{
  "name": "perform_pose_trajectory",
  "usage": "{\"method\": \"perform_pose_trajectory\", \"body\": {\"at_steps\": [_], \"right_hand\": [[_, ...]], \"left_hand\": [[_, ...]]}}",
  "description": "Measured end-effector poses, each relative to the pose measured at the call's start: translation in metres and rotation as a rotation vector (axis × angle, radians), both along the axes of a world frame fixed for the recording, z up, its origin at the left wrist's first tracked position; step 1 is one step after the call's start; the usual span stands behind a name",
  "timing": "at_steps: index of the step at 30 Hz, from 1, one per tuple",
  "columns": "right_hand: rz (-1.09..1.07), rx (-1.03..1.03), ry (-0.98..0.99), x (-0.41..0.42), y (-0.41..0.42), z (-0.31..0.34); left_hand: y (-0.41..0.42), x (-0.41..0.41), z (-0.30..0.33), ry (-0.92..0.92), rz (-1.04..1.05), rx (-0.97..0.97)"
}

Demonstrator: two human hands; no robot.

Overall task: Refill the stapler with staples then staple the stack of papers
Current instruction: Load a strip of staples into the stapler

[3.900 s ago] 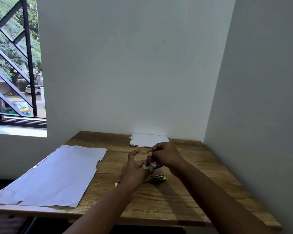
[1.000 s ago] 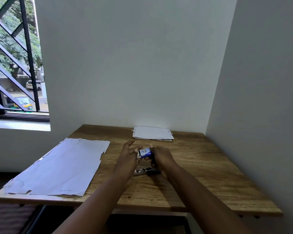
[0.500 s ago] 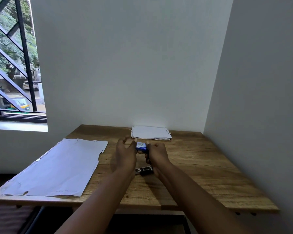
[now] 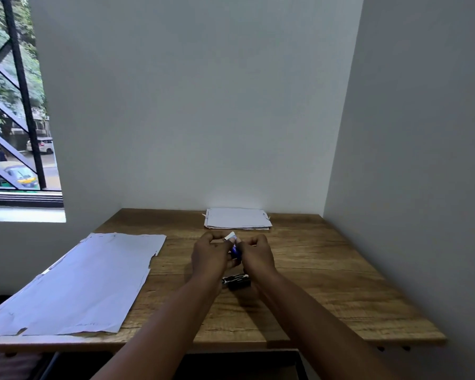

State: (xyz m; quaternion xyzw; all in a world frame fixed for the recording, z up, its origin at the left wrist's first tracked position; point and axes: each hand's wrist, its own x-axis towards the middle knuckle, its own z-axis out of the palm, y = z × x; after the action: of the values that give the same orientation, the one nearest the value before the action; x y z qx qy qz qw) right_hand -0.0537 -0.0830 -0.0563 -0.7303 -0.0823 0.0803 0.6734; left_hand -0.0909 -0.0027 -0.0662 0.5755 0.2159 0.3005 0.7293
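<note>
A small blue and white staple box (image 4: pixel 234 246) is held above the table between my left hand (image 4: pixel 210 256) and my right hand (image 4: pixel 257 255), both pinching it; a white end or flap sticks up at its top. The dark stapler (image 4: pixel 237 281) lies on the wooden table (image 4: pixel 327 292) just below my wrists, partly hidden by them. A stack of white papers (image 4: pixel 237 218) rests at the far edge against the wall.
Large white sheets (image 4: pixel 77 281) cover the table's left part and reach its front edge. White walls close the table in at the back and right. A barred window (image 4: pixel 14 105) is at the left.
Both hands have kept hold of the staple box and worked it between the fingers; its white end now points up. The stapler has stayed on the table.
</note>
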Motion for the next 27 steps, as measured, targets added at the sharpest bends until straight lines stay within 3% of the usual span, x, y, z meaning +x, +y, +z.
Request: {"method": "perform_pose_trajectory", "body": {"at_steps": [5,10,17,19,21,24,27], "right_hand": [[0.222,-0.13,-0.076,0.005,-0.019,0.004],[0.424,-0.397,-0.326,0.025,-0.051,0.001],[0.39,-0.558,-0.481,0.053,-0.085,0.0],[0.341,-0.653,-0.433,0.063,-0.099,-0.001],[0.263,-0.794,-0.37,0.074,-0.116,-0.005],[0.27,-0.884,-0.27,0.085,-0.133,-0.015],[0.331,-0.869,-0.207,0.085,-0.134,-0.013]], "left_hand": [[0.0,0.006,0.004,0.036,-0.02,0.055],[0.003,0.005,0.003,0.172,-0.26,0.111],[-0.011,0.008,0.015,0.258,-0.49,0.211],[-0.014,0.01,0.015,0.27,-0.507,0.379],[-0.01,0.011,0.013,0.323,-0.451,0.719],[0.0,0.008,0.007,0.649,-0.434,1.207],[0.003,0.005,-0.005,0.783,-0.412,1.362]]}}
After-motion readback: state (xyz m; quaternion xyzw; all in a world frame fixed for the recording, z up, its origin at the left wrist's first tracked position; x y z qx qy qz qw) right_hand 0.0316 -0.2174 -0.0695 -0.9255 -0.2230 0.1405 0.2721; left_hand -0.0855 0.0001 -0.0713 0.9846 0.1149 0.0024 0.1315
